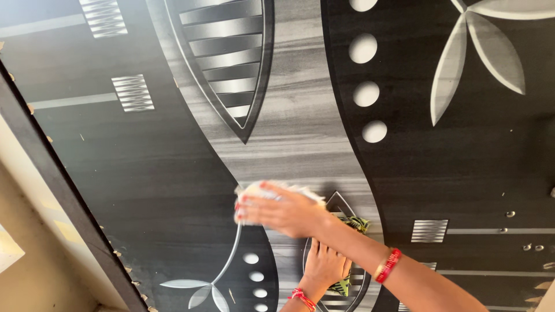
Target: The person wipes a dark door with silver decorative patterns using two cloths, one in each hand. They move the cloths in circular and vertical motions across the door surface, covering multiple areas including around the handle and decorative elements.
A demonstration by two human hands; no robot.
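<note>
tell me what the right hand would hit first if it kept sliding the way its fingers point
The right hand, pressing a white cloth on the patterned door, points left. Bare dark panel lies ahead; the first obstacle looks like the door's dark edge.

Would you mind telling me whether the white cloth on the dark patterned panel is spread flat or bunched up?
Bunched up: the white cloth sits crumpled under the right hand, pressed against the dark patterned panel.

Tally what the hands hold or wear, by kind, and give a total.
Pale cloths: 1, pressed on the patterned dark panel by the right hand, cloth.
Green patterned cloths: 1, by the left hand.
Red wrist bands: 2.
Total: 4.
</note>
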